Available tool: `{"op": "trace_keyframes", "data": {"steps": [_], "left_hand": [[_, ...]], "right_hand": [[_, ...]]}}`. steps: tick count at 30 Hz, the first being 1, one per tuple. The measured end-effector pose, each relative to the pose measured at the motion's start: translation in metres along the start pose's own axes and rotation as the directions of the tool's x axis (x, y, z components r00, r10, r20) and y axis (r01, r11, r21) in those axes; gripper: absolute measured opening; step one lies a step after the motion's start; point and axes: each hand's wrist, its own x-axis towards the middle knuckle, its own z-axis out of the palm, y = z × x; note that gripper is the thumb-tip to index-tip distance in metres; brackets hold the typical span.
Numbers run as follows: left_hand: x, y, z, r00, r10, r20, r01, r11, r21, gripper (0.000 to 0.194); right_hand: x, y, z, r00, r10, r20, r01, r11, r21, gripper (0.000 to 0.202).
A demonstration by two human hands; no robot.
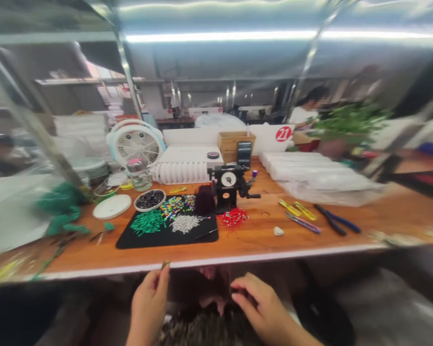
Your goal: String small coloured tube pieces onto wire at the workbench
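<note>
A: What is held, and where?
B: One small piece [166,264] — pinched in the left hand [149,298], near the front edge of the tabletop [252,245]. The right hand [262,305] has thumb and fingers curled close; whether they grip anything cannot be told.
A: And behind?
B: One black mat [180,236] toward the front edge, one crank machine [228,191] by the mat's back right corner, two yellow tools [289,207] farther right.

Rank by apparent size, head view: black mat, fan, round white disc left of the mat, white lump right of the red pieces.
Largest to smallest:
1. Black mat
2. Fan, farther back, so real size unsure
3. Round white disc
4. White lump
</note>
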Motion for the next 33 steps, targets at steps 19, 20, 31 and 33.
{"op": "trace_keyframes", "data": {"steps": [19, 20, 31, 33], "left_hand": [[0.007, -0.001, 0.003, 1.000, -0.023, 0.000, 0.023, 0.998, 0.053, 0.045], [0.006, -0.001, 0.003, 1.000, -0.020, 0.005, 0.019, 0.999, 0.043, 0.045], [-0.001, 0.004, 0.001, 0.999, -0.043, 0.016, 0.043, 0.999, 0.027, 0.046], [-0.001, 0.004, 0.000, 0.999, -0.047, 0.022, 0.047, 0.999, 0.024, 0.045]], "right_hand": [[0.000, 0.009, 0.011, 0.986, -0.069, 0.154, 0.100, 0.975, -0.200, 0.057], [0.003, 0.009, 0.018, 0.980, -0.102, 0.173, 0.138, 0.968, -0.212, 0.059], [0.019, 0.002, 0.054, 0.944, -0.294, 0.153, 0.327, 0.900, -0.290, 0.071], [0.018, 0.004, 0.055, 0.941, -0.314, 0.125, 0.336, 0.904, -0.265, 0.073]]}}
